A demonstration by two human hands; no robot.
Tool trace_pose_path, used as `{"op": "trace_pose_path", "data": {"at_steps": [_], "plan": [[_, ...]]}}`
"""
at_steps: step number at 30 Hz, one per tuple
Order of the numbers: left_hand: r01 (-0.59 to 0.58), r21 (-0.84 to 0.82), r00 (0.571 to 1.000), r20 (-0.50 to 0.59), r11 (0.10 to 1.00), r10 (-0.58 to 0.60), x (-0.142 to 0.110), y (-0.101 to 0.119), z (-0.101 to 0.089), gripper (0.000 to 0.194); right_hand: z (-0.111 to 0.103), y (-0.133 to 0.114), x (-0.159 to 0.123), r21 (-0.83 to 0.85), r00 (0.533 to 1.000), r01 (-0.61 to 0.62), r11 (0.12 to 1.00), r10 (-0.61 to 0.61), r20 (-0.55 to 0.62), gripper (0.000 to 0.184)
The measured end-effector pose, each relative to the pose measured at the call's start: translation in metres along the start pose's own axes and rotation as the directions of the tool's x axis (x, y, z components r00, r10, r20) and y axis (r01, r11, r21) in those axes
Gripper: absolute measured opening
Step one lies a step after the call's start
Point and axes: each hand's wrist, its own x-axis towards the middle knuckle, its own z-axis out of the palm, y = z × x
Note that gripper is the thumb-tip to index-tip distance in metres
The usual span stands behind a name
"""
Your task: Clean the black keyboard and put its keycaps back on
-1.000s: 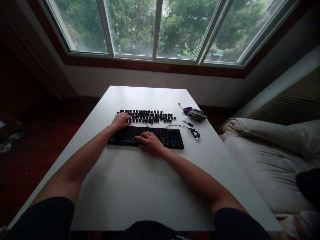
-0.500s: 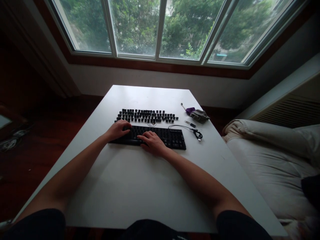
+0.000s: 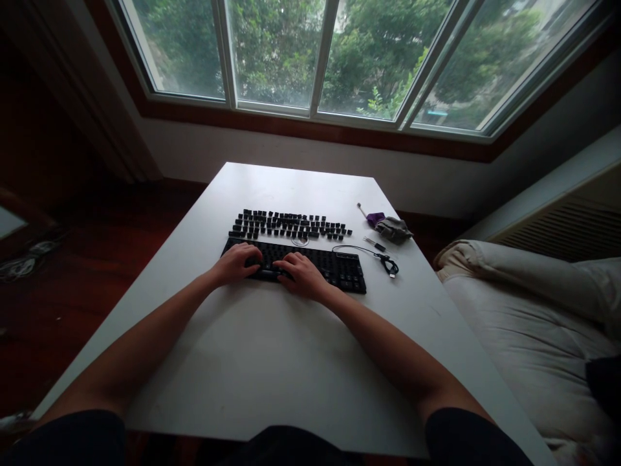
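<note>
A black keyboard [image 3: 347, 275] lies on the white table [image 3: 252, 362] in front of me. My left hand [image 3: 239, 262] rests over its left part, with the fingers apart and reaching over the keys. Over the middle of the keyboard lies my right hand [image 3: 303, 275], fingers spread and the thumb near the front edge. Neither hand shows anything held. Just behind the keyboard, several loose black keycaps [image 3: 291, 223] stand in rows. A thin wire loop [image 3: 299, 241] sits between the keycaps and the keyboard.
To the right lie a coiled USB cable [image 3: 388, 264], a small black-handled tool [image 3: 376, 244], a grey cloth [image 3: 394, 229], a purple cloth [image 3: 374, 219] and a thin stick [image 3: 361, 210]. A pale sofa [image 3: 499, 317] stands beyond the table's right edge, and a window [image 3: 272, 58] is ahead.
My left hand has moved from the keyboard's far left edge inward and nearer, closer to my right hand. My right hand stays on the middle. The view has shifted slightly.
</note>
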Motion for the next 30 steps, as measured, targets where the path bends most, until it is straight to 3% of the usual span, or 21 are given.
{"op": "trace_pose_path", "data": {"at_steps": [8, 14, 20, 30], "plan": [[-0.037, -0.002, 0.999, 0.034, 0.999, 0.037, 0.000, -0.001, 0.001, 0.016, -0.003, -0.002, 0.019, 0.032, 0.995, 0.090, 0.995, -0.091, 0.035, 0.030], [-0.026, -0.022, 0.999, 0.031, 0.999, 0.027, 0.000, 0.000, 0.001, 0.016, 0.004, -0.001, 0.032, 0.052, 0.992, 0.125, 0.991, -0.125, -0.007, 0.025], [-0.009, -0.037, 1.000, 0.016, 0.999, 0.009, 0.001, 0.000, 0.003, 0.011, 0.016, -0.002, 0.029, 0.019, 0.995, 0.091, 0.996, -0.090, -0.043, 0.029], [-0.007, -0.111, 1.000, 0.013, 0.994, 0.009, 0.001, -0.001, 0.003, 0.010, 0.017, -0.005, 0.026, -0.008, 0.992, 0.117, 0.993, -0.117, -0.045, 0.030]]}}
